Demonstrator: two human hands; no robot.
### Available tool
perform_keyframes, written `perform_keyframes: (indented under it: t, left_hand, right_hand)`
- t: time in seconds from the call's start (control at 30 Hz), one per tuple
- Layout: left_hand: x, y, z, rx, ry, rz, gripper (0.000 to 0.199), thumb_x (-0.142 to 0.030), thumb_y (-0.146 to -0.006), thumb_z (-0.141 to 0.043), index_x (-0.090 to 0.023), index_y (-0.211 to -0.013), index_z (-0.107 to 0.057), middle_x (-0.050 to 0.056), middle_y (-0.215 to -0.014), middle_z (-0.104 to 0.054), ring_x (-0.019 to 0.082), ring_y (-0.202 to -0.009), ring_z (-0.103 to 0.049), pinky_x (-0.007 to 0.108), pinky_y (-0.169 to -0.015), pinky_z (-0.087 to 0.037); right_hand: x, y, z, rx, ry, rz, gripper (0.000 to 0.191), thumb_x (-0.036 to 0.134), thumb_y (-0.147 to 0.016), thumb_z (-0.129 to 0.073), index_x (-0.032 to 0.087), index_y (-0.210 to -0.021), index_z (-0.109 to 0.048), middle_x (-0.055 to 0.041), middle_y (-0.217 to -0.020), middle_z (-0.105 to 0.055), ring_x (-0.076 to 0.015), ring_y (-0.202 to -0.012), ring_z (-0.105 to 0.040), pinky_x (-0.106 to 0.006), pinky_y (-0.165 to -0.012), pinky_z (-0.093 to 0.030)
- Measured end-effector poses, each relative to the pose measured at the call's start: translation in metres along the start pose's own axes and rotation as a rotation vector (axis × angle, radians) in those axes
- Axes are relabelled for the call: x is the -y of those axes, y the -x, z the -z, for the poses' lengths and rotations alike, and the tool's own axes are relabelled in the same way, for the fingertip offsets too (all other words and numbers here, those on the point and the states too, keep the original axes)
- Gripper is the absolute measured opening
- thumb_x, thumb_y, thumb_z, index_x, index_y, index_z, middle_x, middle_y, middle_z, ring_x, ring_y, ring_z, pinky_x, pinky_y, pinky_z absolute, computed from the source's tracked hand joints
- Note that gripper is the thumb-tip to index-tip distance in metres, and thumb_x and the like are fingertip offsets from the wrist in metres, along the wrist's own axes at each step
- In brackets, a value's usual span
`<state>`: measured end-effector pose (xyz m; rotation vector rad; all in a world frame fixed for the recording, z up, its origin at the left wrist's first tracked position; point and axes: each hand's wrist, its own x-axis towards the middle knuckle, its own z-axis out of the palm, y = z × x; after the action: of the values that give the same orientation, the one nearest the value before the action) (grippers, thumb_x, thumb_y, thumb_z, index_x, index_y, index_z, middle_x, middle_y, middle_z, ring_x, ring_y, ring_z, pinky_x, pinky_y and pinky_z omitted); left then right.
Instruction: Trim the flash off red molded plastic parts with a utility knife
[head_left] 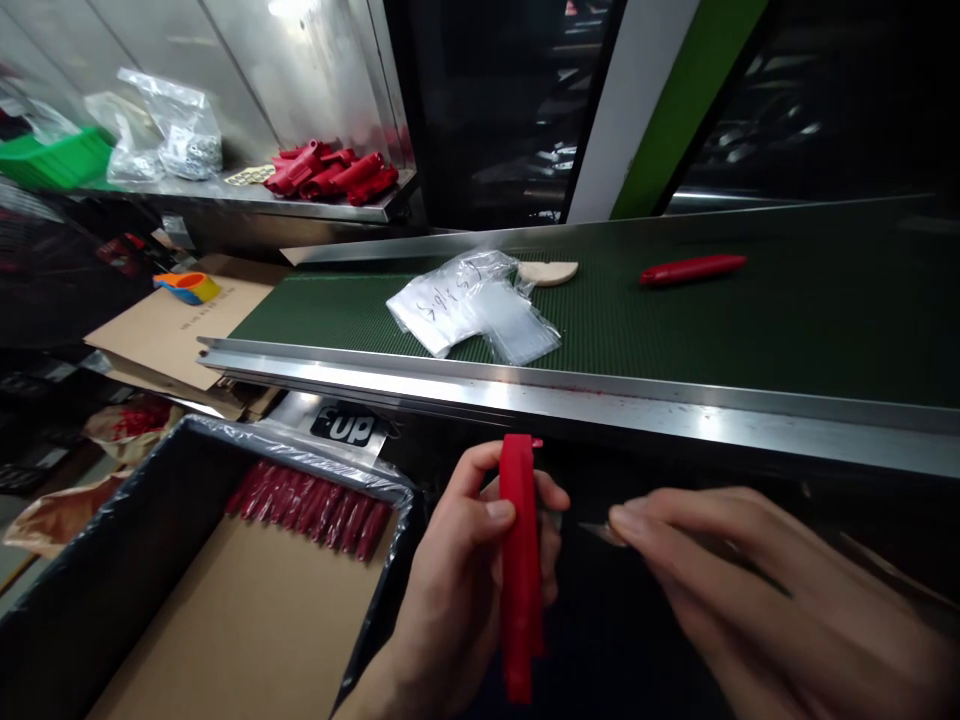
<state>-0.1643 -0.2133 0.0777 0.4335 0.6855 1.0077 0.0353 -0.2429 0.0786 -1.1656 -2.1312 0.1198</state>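
Note:
My left hand point(457, 580) grips a long red plastic handle point(520, 570), held upright below the conveyor's edge. My right hand point(757, 590) is just to its right, fingers pinched on a small thin blade-like tool point(600, 532) whose tip points at the handle. Below left stands a cardboard box point(225, 620) lined with black plastic, with a row of several red handles point(311, 505) along its far wall. Another red handle point(694, 269) lies on the green conveyor belt point(750, 320).
Clear plastic bags point(472, 305) and a pale wooden piece point(549, 271) lie on the belt. A steel shelf point(247, 195) behind holds a pile of red handles point(334, 172), bagged parts and a green tray point(52, 158). Flat cardboard with an orange-blue tape dispenser point(187, 287) is at left.

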Motion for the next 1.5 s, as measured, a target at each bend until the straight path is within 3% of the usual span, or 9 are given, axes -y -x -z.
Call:
perform_keyframes:
  t: [0.1, 0.27, 0.63, 0.8, 1.17, 1.37, 1.5]
  left_hand:
    - [0.004, 0.006, 0.0, 0.009, -0.092, -0.02, 0.025, -0.026, -0.084, -0.063, -0.022, -0.107, -0.053, 0.003, -0.095, -0.059, 0.008, -0.059, -0.052, 0.018, -0.05, -0.042]
    - [0.007, 0.014, -0.001, -0.032, -0.238, -0.012, 0.034, -0.033, -0.08, -0.076, -0.023, -0.102, -0.053, -0.001, -0.091, -0.058, 0.003, -0.056, -0.049, 0.015, -0.049, -0.039]
    - [0.006, 0.02, -0.003, -0.021, -0.25, 0.004, 0.034, -0.033, -0.079, -0.077, -0.023, -0.101, -0.053, 0.0, -0.092, -0.059, 0.003, -0.056, -0.048, 0.016, -0.051, -0.039]
    - [0.007, 0.02, -0.002, -0.009, -0.264, 0.0, 0.033, -0.036, -0.081, -0.075, -0.024, -0.104, -0.054, -0.001, -0.09, -0.059, 0.004, -0.054, -0.049, 0.016, -0.05, -0.041]
    - [0.011, 0.018, 0.004, 0.108, -0.201, -0.006, 0.024, -0.03, -0.087, -0.067, -0.026, -0.107, -0.054, -0.003, -0.093, -0.057, 0.001, -0.051, -0.049, 0.013, -0.047, -0.043]
    - [0.01, 0.017, 0.004, 0.223, -0.065, 0.042, 0.019, -0.03, -0.09, -0.063, -0.023, -0.105, -0.054, -0.001, -0.096, -0.058, 0.001, -0.053, -0.051, 0.011, -0.048, -0.043]
    - [0.009, 0.015, 0.006, 0.314, 0.034, 0.076, 0.017, -0.03, -0.092, -0.059, -0.024, -0.106, -0.055, 0.0, -0.096, -0.059, 0.001, -0.051, -0.051, 0.012, -0.047, -0.045]
  right_hand:
    - [-0.005, -0.01, -0.001, 0.017, 0.02, 0.018, 0.047, 0.001, -0.086, -0.053, 0.021, -0.127, -0.061, -0.0079, -0.112, -0.063, -0.0177, -0.101, -0.062, -0.03, -0.078, -0.053]
    - [-0.005, -0.018, -0.002, 0.053, 0.098, 0.051, 0.051, 0.006, -0.087, -0.056, 0.025, -0.134, -0.056, -0.0079, -0.119, -0.061, -0.0206, -0.108, -0.058, -0.033, -0.081, -0.05]
    - [0.0, -0.023, -0.001, 0.045, 0.085, 0.095, 0.042, 0.004, -0.089, -0.051, 0.019, -0.127, -0.061, -0.007, -0.106, -0.066, -0.0153, -0.095, -0.061, -0.028, -0.074, -0.05]
    - [-0.003, -0.018, -0.001, 0.063, 0.162, 0.116, 0.047, 0.007, -0.09, -0.054, 0.023, -0.134, -0.056, -0.0062, -0.113, -0.065, -0.0192, -0.101, -0.059, -0.033, -0.08, -0.047]
    - [-0.005, -0.013, -0.002, 0.02, 0.205, 0.098, 0.044, 0.006, -0.089, -0.053, 0.024, -0.129, -0.06, -0.0048, -0.113, -0.064, -0.0232, -0.101, -0.055, -0.038, -0.082, -0.042]
    - [-0.008, -0.011, 0.003, 0.07, 0.098, 0.115, 0.051, 0.004, -0.088, -0.056, 0.023, -0.135, -0.055, -0.0067, -0.12, -0.059, -0.0187, -0.109, -0.055, -0.03, -0.083, -0.048]
    - [0.0, -0.013, -0.005, -0.029, -0.024, 0.048, 0.04, 0.0, -0.088, -0.053, 0.018, -0.123, -0.063, -0.0079, -0.112, -0.06, -0.0151, -0.103, -0.057, -0.028, -0.083, -0.05]
